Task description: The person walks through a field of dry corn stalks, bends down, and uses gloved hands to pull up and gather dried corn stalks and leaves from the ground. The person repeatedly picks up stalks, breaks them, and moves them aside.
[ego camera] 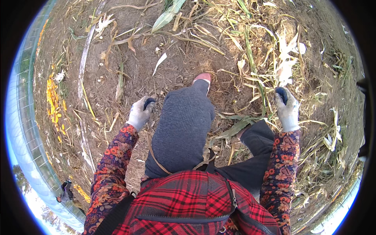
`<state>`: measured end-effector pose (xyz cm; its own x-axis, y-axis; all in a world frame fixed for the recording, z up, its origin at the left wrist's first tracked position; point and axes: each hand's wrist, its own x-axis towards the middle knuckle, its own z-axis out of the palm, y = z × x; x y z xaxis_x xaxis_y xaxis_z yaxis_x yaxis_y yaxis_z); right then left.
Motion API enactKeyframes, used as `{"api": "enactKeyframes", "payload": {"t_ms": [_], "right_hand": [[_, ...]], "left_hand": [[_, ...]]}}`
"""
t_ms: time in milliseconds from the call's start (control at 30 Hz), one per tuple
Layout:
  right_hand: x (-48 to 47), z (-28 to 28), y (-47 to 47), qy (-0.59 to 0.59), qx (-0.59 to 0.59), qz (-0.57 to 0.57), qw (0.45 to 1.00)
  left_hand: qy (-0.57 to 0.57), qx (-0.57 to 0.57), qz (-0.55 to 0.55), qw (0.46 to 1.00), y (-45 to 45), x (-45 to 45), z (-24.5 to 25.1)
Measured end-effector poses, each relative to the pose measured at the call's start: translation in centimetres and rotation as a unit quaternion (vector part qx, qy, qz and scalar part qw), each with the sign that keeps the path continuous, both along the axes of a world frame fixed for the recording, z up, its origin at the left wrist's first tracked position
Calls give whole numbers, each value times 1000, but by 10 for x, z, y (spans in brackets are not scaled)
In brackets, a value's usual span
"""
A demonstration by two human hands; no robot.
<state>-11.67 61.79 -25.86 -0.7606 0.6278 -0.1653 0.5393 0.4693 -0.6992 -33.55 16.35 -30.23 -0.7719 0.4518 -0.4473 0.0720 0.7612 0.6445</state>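
Note:
Both of my hands wear white knit gloves with dark blue coated fingers. My left hand [142, 111] hangs left of my bent knee, above bare soil, with its fingers curled. My right hand [286, 107] is out to the right, its fingers also curled, just below a bright clump of pale corn husks [284, 66] in the view. No object shows in either hand, though the insides of the fingers are partly hidden. Between the right hand and my knee lies a long green corn leaf [252, 63]. My legs in dark trousers [182, 126] are in a stride.
A row of yellow corn cobs [53, 101] lies on the ground at left, beyond a pale flattened strip [85, 58]. Dry stalks and leaves [202, 35] litter the soil ahead. Another person [65, 192] is far off at lower left, near a greenhouse-like structure [38, 147].

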Motion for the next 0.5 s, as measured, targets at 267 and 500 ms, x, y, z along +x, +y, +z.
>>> {"api": "enactKeyframes", "payload": {"t_ms": [267, 500], "right_hand": [[24, 10, 48, 111, 21, -161, 980], [40, 25, 53, 73, 78, -170, 980]], "left_hand": [[353, 92, -311, 877, -1, 63, 149], [415, 8, -538, 733, 27, 79, 163]]}}
